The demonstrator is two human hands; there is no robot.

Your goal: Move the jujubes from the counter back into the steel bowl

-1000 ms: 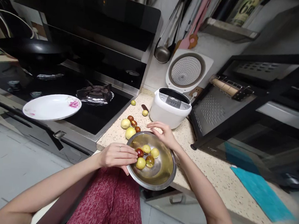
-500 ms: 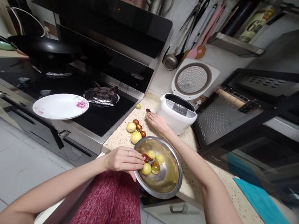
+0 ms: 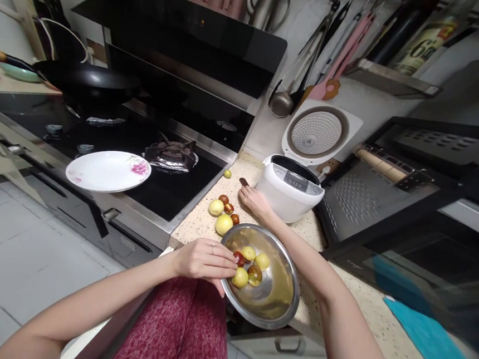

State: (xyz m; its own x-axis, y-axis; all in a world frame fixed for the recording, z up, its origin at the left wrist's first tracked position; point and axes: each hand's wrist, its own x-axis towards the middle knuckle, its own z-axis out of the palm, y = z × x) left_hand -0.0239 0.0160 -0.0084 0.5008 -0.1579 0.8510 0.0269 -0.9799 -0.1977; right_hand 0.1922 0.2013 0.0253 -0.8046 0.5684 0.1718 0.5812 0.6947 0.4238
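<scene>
Head view: left fingers [image 3: 224,263] clamped on one bowl [image 3: 280,286], five fruits [image 3: 255,275] inside; right fingers [image 3: 246,193], hold unclear.

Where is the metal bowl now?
In the head view, the metal bowl is below and right of centre, by the edge of the counter, its left rim in the left hand.

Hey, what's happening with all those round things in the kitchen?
A person's left hand grips the side of a tilted metal bowl with yellow and reddish-brown fruits inside. The right hand reaches down to the counter beside the open rice cooker, near a small dark brown object; whether it holds anything is hidden. More fruits lie on the counter, by the bowl.
</scene>
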